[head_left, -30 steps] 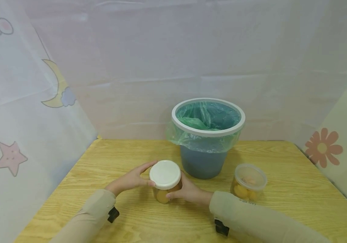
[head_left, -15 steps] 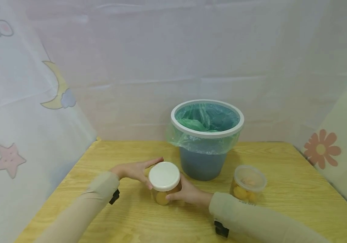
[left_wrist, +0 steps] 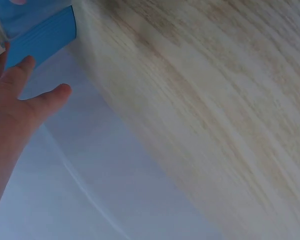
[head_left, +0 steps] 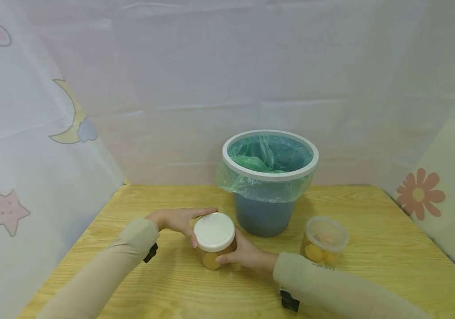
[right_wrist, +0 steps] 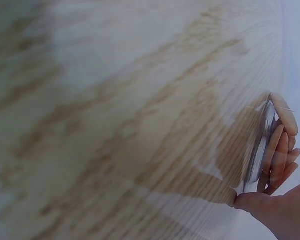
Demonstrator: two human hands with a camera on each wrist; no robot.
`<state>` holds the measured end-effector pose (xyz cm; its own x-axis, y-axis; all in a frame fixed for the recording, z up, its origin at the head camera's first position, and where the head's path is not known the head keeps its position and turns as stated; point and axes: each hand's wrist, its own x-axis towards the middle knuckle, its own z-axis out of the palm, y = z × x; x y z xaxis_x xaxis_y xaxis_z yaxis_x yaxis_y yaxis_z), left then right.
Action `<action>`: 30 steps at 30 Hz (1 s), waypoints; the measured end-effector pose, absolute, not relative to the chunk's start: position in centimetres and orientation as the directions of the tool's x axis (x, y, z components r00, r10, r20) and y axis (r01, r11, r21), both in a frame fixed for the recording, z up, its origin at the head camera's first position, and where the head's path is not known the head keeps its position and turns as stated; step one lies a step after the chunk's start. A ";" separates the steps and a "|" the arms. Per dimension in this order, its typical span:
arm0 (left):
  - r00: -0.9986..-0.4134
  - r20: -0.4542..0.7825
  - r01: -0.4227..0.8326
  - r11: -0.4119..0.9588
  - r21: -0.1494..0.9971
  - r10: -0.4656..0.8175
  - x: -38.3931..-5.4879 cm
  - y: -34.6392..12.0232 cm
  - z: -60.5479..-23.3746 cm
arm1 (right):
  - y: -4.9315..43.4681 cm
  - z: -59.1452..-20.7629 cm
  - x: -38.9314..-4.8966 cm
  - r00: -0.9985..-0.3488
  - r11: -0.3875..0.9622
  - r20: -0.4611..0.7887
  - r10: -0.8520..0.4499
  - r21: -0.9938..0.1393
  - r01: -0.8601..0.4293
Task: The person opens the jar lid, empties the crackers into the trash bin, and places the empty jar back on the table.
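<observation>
A clear plastic jar (head_left: 212, 261) with a white lid (head_left: 214, 231) stands upright on the wooden table, round yellow pieces showing through its wall. My right hand (head_left: 247, 252) grips the jar's body from the right, thumb across its front. On the other side, my left hand (head_left: 177, 221) holds the lid's rim, its thumb at the near left edge and its fingers reaching along the far edge. The left wrist view has the spread fingers of the left hand (left_wrist: 15, 100) beside the lid at the corner. In the right wrist view, the right hand (right_wrist: 275, 205) curls round the jar.
Behind the jar stands a blue bin (head_left: 265, 215) with a white rim and a green plastic liner (head_left: 251, 163). A second clear tub (head_left: 323, 243) of yellow pieces sits to the right. A printed cloth (head_left: 187, 88) hangs behind the wooden table (head_left: 160, 288).
My left hand has turned clockwise round the lid, its fingers shifting right along the far rim and its wrist rising. My right hand stays on the jar, which stands in place.
</observation>
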<state>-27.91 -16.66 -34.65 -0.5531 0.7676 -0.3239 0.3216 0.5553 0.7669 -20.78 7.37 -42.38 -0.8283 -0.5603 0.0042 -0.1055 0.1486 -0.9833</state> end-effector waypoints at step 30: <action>-0.628 -0.155 0.307 0.426 0.851 0.763 -26.7 -17.4 -36.9 | 7.3 -42.4 -20.7 -0.833 0.123 -0.004 -0.554 -0.989 -0.077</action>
<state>-26.67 -17.43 -36.87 -0.6279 0.7627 -0.1548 0.3073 0.4257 0.8511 -20.75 7.31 -42.36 -0.8328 -0.5536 -0.0042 -0.0771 0.1234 -0.9894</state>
